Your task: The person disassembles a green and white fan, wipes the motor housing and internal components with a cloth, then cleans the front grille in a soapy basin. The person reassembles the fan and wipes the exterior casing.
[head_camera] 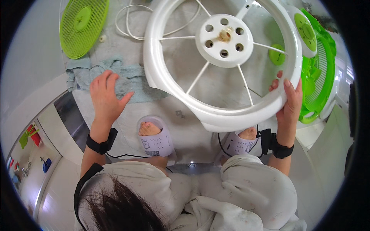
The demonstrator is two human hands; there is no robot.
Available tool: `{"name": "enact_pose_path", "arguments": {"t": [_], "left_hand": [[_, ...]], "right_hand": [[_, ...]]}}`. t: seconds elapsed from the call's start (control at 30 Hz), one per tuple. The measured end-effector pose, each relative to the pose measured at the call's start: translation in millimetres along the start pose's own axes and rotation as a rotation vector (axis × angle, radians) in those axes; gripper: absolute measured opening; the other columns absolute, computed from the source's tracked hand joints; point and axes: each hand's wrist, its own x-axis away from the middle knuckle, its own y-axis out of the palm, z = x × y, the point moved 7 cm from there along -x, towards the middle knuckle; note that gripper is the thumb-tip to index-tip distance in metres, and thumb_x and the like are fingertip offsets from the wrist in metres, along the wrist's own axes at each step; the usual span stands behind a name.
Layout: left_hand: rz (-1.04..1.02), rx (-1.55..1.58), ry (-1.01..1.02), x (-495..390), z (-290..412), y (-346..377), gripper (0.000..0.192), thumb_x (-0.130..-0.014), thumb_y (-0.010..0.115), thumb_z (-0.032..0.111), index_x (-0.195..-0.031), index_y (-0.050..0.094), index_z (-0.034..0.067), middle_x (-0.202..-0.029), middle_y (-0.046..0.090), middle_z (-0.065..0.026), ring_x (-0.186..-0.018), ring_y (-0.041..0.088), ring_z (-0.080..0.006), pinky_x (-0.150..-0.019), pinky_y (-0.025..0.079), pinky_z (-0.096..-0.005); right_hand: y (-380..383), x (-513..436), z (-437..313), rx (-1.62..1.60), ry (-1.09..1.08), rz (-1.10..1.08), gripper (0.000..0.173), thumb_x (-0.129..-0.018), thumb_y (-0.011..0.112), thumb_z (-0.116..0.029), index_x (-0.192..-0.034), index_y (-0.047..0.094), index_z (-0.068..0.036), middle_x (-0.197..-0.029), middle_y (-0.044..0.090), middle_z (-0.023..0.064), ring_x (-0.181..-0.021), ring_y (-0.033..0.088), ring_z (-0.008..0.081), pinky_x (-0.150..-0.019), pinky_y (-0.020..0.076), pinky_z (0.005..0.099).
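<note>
My right hand (290, 101) grips the lower right rim of a white plastic fan housing ring (248, 117), thumb on the near side and fingertips showing through the opening. Thin spokes join the ring to a round hub (245, 55) with several holes and a brownish shaft in its middle. My left hand (104, 98) is held with its fingers apart over a crumpled light blue cloth (141, 83) on the floor; nothing is held in it. Whether its fingertips touch the cloth, I cannot tell.
A green round grille (70, 43) lies at upper left, beside a small white cap (102, 38) and a white cable (128, 21). At right are a green round cap (277, 55), a control panel (307, 32) and a green slatted fan part (321, 75). My slippered feet stand below the ring.
</note>
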Motion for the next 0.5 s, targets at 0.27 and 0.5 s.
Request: {"name": "enact_pose_path", "arguments": {"t": [0.27, 0.5], "left_hand": [[-0.208, 0.133, -0.672, 17, -64, 14, 0.049, -0.068, 0.08, 0.026, -0.101, 0.057, -0.002, -0.1, 0.058, -0.02, -0.095, 0.054, -0.0373, -0.081, 0.044, -0.0384], [-0.086, 0.228, 0.033, -28, 3, -76, 0.031, -0.071, 0.074, 0.015, -0.066, 0.046, 0.001, -0.064, 0.05, -0.0094, -0.066, 0.052, -0.03, -0.063, 0.042, -0.0331]], "right_hand": [[2, 1, 2, -0.066, -0.004, -0.033, 0.048, -0.079, 0.072, -0.018, -0.114, 0.042, -0.003, -0.095, 0.058, 0.0127, -0.07, 0.061, 0.0214, -0.061, 0.0529, 0.0354], [1, 3, 9, -0.174, -0.026, -0.048, 0.055, -0.083, 0.068, -0.041, -0.112, 0.039, -0.004, -0.093, 0.059, 0.0143, -0.067, 0.063, 0.025, -0.056, 0.0539, 0.036]]}}
